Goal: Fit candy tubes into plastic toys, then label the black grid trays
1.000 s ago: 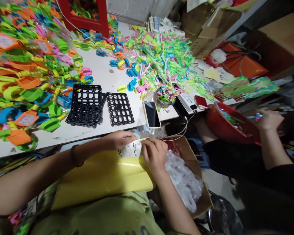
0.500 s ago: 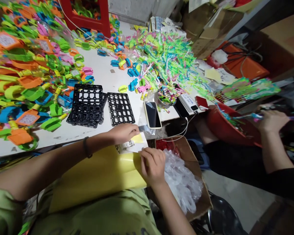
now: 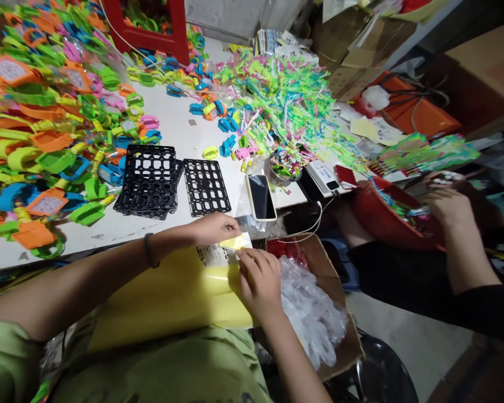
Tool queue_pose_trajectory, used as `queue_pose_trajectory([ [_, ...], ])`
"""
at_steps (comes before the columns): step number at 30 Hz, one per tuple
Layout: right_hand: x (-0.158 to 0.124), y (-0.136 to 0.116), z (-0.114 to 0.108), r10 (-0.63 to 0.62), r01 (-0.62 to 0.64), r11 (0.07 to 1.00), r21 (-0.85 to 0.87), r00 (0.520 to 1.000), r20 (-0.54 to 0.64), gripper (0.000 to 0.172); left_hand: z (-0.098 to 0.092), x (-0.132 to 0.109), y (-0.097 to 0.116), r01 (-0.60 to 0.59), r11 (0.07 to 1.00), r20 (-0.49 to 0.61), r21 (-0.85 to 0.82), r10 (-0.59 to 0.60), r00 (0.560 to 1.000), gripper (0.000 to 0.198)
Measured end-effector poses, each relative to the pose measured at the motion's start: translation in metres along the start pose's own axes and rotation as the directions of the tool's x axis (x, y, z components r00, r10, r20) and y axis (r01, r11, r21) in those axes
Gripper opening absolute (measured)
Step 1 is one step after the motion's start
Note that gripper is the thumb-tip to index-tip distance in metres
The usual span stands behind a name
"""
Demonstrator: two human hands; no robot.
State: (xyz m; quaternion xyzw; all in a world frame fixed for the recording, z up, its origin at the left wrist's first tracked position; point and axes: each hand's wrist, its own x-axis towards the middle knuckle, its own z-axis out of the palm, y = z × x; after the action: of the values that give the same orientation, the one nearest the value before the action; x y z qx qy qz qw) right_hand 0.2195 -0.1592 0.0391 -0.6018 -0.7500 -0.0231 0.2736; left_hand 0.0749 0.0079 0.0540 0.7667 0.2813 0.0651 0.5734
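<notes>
A small white sheet with black print and a yellow part lies between my hands, over a large glossy yellow sheet on my lap. My left hand is closed, pinching the sheet's upper edge. With thumb and fingers together, my right hand grips its right-hand corner. Just beyond them on the table are a flat black plastic grid and a stack of similar grids. A phone in a pale case lies on a clear bag near the table edge.
Colourful plastic toy watches heap on the left. Thin green and pink strips pile at the back. A carton of clear plastic pieces stands right of my lap. A co-worker's hand is over a red basin.
My hands have shifted slightly, and more of the sheet's yellow part and black print shows between them. The co-worker's hand has moved left, over the basin.
</notes>
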Motion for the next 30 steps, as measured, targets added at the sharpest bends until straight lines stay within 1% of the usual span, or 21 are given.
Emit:
queue_pose_trajectory([
  [5,-0.001,-0.004,-0.003,-0.049,0.046,0.997,0.066,0.998,0.036,0.053,0.001,0.004,-0.008,0.012,0.999,-0.016,-0.030,-0.012,1.000,0.029],
  [8,-0.003,-0.004,-0.001,-0.030,0.024,0.996,0.088,0.997,0.067,0.060,0.001,0.005,-0.012,0.011,0.997,-0.014,-0.074,-0.012,1.000,0.030],
  [10,-0.004,-0.003,0.003,0.009,-0.014,0.997,0.081,0.998,0.060,0.061,0.001,0.005,-0.012,0.019,0.990,0.015,-0.137,-0.017,1.000,0.030],
  [13,-0.002,-0.003,0.008,0.100,-0.102,0.993,0.056,0.994,0.033,0.059,-0.001,0.002,-0.011,0.068,0.971,0.100,-0.229,-0.046,0.994,0.033],
  [16,0.002,-0.003,0.013,0.184,-0.185,0.983,0.019,0.982,0.045,0.057,-0.002,0.000,-0.012,0.086,0.956,0.168,-0.279,-0.039,0.985,0.035],
  [20,0.007,0.000,0.019,0.263,-0.263,0.965,0.019,0.964,0.035,0.057,0.000,-0.001,-0.018,0.072,0.953,0.180,-0.293,-0.018,0.983,0.039],
  [22,0.009,0.004,0.022,0.317,-0.317,0.944,0.085,0.948,0.022,0.056,0.000,-0.003,-0.021,0.060,0.957,0.174,-0.283,-0.010,0.985,0.041],
  [24,0.010,0.008,0.024,0.359,-0.358,0.910,0.211,0.933,0.034,0.051,-0.002,-0.007,-0.026,0.059,0.958,0.185,-0.280,-0.006,0.983,0.042],
  [27,0.010,0.014,0.028,0.401,-0.386,0.844,0.372,0.915,0.040,0.043,-0.009,-0.017,-0.036,0.098,0.959,0.217,-0.265,-0.040,0.975,0.042],
  [28,0.010,0.015,0.029,0.407,-0.386,0.837,0.387,0.913,0.029,0.041,-0.012,-0.021,-0.039,0.110,0.961,0.226,-0.254,-0.052,0.973,0.041],
  [30,0.010,0.018,0.031,0.379,-0.355,0.864,0.358,0.925,0.001,0.035,-0.017,-0.029,-0.046,0.125,0.963,0.245,-0.238,-0.065,0.967,0.038],
])
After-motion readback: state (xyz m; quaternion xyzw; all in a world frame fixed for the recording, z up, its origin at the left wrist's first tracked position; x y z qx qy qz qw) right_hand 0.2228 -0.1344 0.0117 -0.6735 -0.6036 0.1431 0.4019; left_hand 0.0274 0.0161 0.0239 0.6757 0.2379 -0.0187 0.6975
